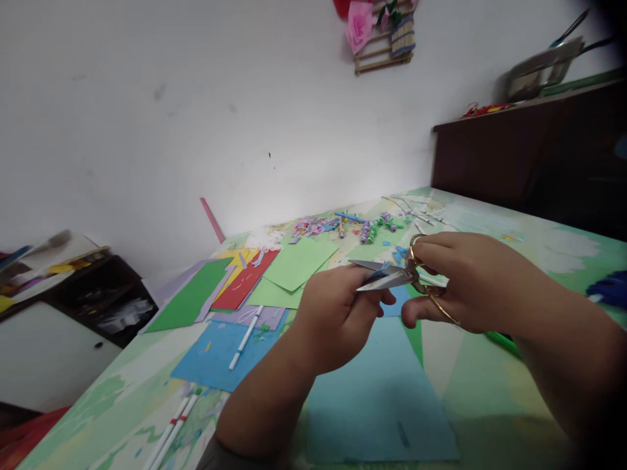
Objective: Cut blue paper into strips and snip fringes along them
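My right hand (470,277) grips a pair of scissors (416,271) by its gold handle loops, the blades parted and pointing left. Between the blades is a small blue paper piece (379,273), pinched in the closed fingers of my left hand (337,313). The fingertips partly hide this piece. Beneath both hands lies a light blue paper sheet (377,405) on the table. Small blue paper scraps (399,253) sit just beyond the scissors.
Green sheets (294,264), a red sheet (247,281) and a blue sheet (200,359) spread to the left. A white marker (245,339) rests there. Curled paper pieces (372,230) and scraps (313,226) lie near the wall. A dark cabinet (529,143) stands at right.
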Demonstrator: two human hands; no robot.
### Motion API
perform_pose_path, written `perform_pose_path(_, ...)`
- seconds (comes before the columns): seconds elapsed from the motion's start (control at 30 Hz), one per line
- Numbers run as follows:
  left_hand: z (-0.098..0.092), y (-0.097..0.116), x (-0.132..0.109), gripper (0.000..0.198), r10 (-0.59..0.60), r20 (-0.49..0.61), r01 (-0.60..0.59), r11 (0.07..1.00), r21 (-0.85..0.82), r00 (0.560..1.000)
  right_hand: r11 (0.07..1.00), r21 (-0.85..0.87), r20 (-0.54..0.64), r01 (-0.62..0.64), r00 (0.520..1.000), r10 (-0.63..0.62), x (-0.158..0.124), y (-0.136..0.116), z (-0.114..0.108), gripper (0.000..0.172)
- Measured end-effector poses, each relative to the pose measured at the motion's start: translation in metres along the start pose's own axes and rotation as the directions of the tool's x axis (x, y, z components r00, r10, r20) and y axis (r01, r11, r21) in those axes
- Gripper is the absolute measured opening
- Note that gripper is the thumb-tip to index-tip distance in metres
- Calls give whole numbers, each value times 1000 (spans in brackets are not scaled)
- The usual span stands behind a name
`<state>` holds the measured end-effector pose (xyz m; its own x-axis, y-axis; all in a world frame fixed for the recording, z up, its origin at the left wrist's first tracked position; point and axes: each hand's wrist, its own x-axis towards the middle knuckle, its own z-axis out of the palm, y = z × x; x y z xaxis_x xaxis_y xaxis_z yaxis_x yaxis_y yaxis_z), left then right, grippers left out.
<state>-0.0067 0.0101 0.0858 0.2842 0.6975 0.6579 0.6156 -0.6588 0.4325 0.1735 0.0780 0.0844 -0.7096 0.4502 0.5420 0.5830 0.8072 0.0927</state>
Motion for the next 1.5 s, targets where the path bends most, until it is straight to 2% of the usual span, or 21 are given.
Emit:
perform_pose_path(0.27,-3,4,1,21,-120,96,135,978,-162,988,1000,-12,9,-22,1000,22,-2,-1,-4,56)
perform_pose_path(0.47,-4,8,0,20,-244,161,287,885,-365,956,1000,-6,-1,-14,1000,14,-3,-1,-7,55)
perform_pose_path(0.73,-9,11,0,11,-347,275,442,738,-509,897,1000,-1,27,19,999,-19,-5,2,-7,56)
perform_pose_path(0.9,-16,5,4,9,-328,441,535,673,-511,835,1000,-16,40,18,999,-18,-5,2,-7,54)
perform_pose_path(0.97,-17,4,5,9,-323,469,550,661,-510,822,1000,-26,49,11,999,-10,-5,2,-8,54)
perform_pose_path(1.03,-16,4,5,9,-327,457,547,653,-524,827,999,-37,54,3,999,-1,-5,2,-8,53)
perform_pose_path(1.23,-11,2,3,10,-373,322,492,688,-533,870,998,-64,43,-10,999,13,-4,3,-9,53)
perform_pose_path(1.5,-11,-4,2,14,-309,371,477,673,-566,876,992,-112,46,-53,997,58,-3,5,-10,51)
